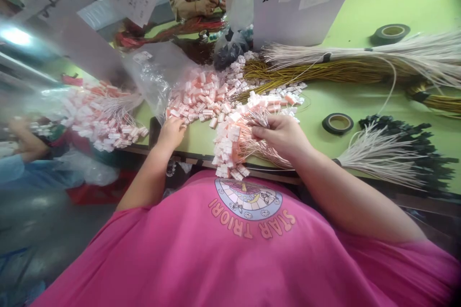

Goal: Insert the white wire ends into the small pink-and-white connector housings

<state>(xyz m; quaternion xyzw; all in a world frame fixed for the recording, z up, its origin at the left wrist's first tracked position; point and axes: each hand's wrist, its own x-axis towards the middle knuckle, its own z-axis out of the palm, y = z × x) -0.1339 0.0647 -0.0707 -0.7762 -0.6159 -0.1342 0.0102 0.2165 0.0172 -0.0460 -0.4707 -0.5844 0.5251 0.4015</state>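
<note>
My left hand (173,132) rests at the near edge of a loose pile of pink-and-white plastic connector housings (198,91). Its fingers are curled together against the pile, and I cannot make out what lies between them. With thumb and fingers pinched, my right hand (283,136) grips thin pale wire (257,120) just above the table edge. Under and beside that hand lies a bundle of wires ending in pink-and-white connectors (226,148), some hanging over the edge. How many wires are in the pinch is not visible.
White wires (360,55) and yellow-brown wires (324,72) stretch along the right. Black tape rolls (337,123) and black-ended wires (396,153) lie nearer. A clear plastic bag (158,72) borders the pile. Another bundle (108,115) sits left; co-workers' hands (209,4) show across.
</note>
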